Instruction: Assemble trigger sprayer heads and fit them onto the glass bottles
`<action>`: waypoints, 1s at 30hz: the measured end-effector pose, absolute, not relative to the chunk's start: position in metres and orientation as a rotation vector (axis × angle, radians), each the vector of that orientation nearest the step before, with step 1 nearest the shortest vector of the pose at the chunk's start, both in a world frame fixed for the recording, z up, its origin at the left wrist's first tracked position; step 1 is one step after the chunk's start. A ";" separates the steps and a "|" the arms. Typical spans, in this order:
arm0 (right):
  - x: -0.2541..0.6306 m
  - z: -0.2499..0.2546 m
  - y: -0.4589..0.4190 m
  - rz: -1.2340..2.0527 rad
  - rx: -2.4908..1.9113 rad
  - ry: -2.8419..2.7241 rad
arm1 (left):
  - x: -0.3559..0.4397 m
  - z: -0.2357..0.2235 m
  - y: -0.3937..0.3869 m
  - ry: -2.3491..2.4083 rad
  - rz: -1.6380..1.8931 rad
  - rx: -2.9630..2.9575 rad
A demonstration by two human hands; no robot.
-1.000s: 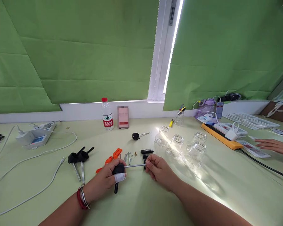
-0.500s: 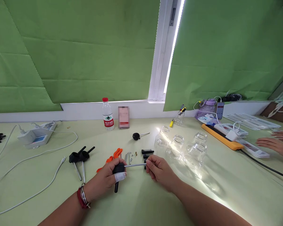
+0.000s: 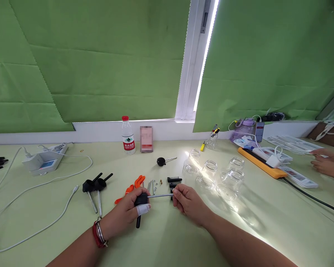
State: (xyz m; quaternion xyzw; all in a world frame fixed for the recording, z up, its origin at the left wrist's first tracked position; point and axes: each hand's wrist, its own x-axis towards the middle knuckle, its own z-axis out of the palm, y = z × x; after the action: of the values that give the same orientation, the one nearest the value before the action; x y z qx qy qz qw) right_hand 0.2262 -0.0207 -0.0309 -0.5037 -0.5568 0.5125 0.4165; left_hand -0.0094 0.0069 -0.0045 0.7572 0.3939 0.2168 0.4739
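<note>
My left hand [image 3: 129, 207] is closed round a black crank cap [image 3: 141, 199] with a side handle pointing down toward me. From the cap a thin metal shaft [image 3: 160, 195] runs level to the right. The fingers of my right hand [image 3: 190, 202] pinch the shaft's far end; any small part there is hidden. Just beyond my hands lie orange plastic pieces [image 3: 139, 181], small screws and nuts [image 3: 153, 185], and black pieces with springs [image 3: 174, 180]. Two similar crank caps [image 3: 100, 184] with shafts stand to the left, and a round black knob with a rod [image 3: 161, 161] lies farther back.
Several clear glass jars [image 3: 210, 172] stand on the right. Behind them are an orange-edged power strip [image 3: 263, 163] and a purple bottle [image 3: 243, 129]. A water bottle [image 3: 128, 137] is at the back, a white cable [image 3: 58, 218] at left. Another person's hand [image 3: 330, 163] is at far right.
My hands keep nearly the same pose on the crank cap and shaft. At the far right, the other person's hands have shifted over the white sheets.
</note>
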 end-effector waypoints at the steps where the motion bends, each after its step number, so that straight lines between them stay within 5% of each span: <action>1: 0.226 -0.031 -0.021 1.290 -1.267 -1.396 | -0.010 -0.005 0.007 0.965 0.532 1.854; 15: 0.197 -0.032 -0.046 1.327 -1.192 -1.671 | -0.006 -0.013 0.005 1.005 0.769 1.858; 30: 0.172 0.001 -0.019 0.277 -1.474 -2.258 | -0.006 -0.005 0.002 0.926 0.900 1.818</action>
State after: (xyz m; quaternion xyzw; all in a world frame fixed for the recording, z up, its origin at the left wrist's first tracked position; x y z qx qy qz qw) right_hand 0.1721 -0.0193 0.0011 -0.5313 -0.8137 0.0999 0.2138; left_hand -0.0058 0.0016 -0.0049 0.7320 0.3728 0.3626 0.4402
